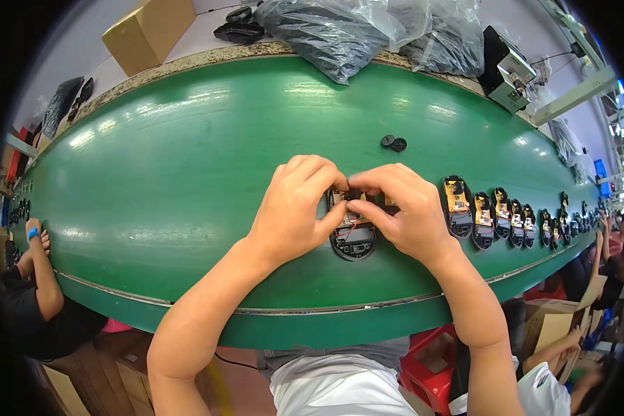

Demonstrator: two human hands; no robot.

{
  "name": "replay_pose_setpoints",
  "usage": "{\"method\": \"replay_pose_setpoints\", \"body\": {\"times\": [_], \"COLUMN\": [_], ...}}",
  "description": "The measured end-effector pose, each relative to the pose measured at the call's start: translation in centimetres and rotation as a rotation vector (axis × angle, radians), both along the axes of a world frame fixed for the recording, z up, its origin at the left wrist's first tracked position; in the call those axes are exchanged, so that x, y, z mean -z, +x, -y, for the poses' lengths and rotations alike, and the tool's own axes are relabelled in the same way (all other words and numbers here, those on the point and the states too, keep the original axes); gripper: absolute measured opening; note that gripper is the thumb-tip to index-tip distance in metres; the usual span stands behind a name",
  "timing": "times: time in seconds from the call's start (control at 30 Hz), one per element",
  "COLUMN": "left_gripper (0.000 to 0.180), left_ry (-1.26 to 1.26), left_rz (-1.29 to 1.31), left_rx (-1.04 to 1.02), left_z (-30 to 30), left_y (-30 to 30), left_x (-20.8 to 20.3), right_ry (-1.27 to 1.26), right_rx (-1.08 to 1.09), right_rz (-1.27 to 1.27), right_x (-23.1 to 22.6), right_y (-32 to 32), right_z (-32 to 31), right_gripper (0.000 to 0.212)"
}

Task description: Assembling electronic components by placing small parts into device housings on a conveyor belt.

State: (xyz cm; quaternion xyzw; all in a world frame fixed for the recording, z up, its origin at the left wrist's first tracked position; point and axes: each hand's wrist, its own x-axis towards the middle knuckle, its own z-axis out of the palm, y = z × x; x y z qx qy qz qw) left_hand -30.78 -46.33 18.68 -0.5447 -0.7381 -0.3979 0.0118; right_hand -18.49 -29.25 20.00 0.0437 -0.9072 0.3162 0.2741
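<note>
An open black oval housing [354, 243], like the base of a computer mouse, lies on the green belt in front of me. A yellowish circuit board and thin red wires show inside it. At its far end, my left hand [295, 208] and my right hand [410, 213] meet, thumbs and fingers closed on a small black part [354, 195]. The fingers cover most of that part, so its exact shape is hidden. Beyond my right hand lie small round black pieces [394, 143], touching each other.
Similar open housings [457, 208] stand in a row to the right along the green belt [187, 173]. Plastic bags [333, 35], a cardboard box [149, 38] and a metal device [509, 73] sit beyond the far edge. Other people's arms [45, 270] show at both sides.
</note>
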Motion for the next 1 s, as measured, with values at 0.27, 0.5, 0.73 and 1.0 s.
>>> {"method": "replay_pose_setpoints", "body": {"times": [0.27, 0.5, 0.73, 1.0], "left_gripper": [0.023, 0.021, 0.02, 0.021], "left_ry": [0.003, 0.024, 0.025, 0.014], "left_rz": [0.027, 0.061, 0.078, 0.029], "left_rx": [-0.001, 0.006, 0.008, -0.042], "left_z": [-0.2, -0.3, -0.3, -0.6], "left_y": [0.0, 0.3, 0.5, 1.0], "left_x": [0.2, 0.1, 0.2, 0.2], "right_ry": [0.093, -0.033, 0.043, 0.051], "right_rx": [-0.005, 0.043, 0.001, -0.059], "right_rz": [0.045, 0.132, 0.024, 0.072], "right_x": [0.0, -0.4, -0.3, -0.5], "right_y": [0.4, 0.6, 0.5, 0.7], "right_z": [-0.3, 0.2, -0.3, -0.4], "right_gripper": [0.027, 0.023, 0.02, 0.018]}}
